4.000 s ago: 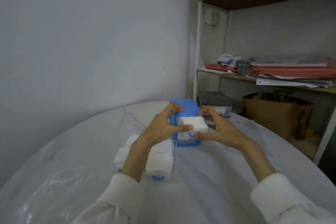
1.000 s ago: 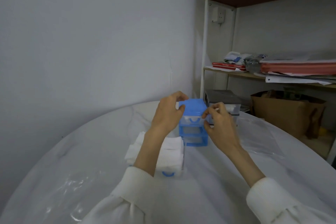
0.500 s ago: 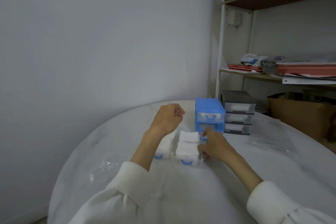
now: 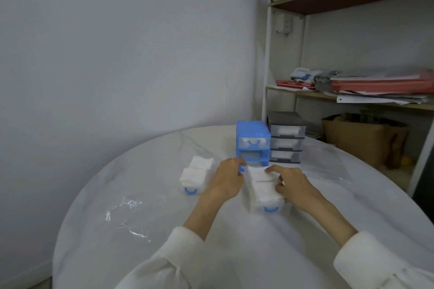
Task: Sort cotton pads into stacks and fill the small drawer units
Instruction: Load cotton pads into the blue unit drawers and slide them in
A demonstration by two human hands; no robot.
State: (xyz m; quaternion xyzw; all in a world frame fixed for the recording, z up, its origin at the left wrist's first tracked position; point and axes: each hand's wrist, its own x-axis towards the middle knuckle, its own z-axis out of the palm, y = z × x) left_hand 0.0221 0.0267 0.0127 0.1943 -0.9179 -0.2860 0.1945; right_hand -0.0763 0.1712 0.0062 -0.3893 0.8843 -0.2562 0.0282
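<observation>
On the bench (image 4: pixel 164 230), far left, 1 loose drawer (image 4: pixel 196 177) full of cotton pads lies untouched. Next, the left hand (image 4: pixel 226 179) curls its grip on the left wall of the second filled drawer (image 4: pixel 264 191), while the right hand (image 4: pixel 293 183) clasps its right side, fingers over the pads. Behind stands the blue drawer unit (image 4: pixel 252 142) with 1 empty slot visible. Likely next: lift this drawer level and slide it in squarely.

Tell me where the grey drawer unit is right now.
In the head view, the grey drawer unit stands at the far edge of the table, right of centre, directly beside the blue drawer unit on its right, in front of the shelving.
</observation>
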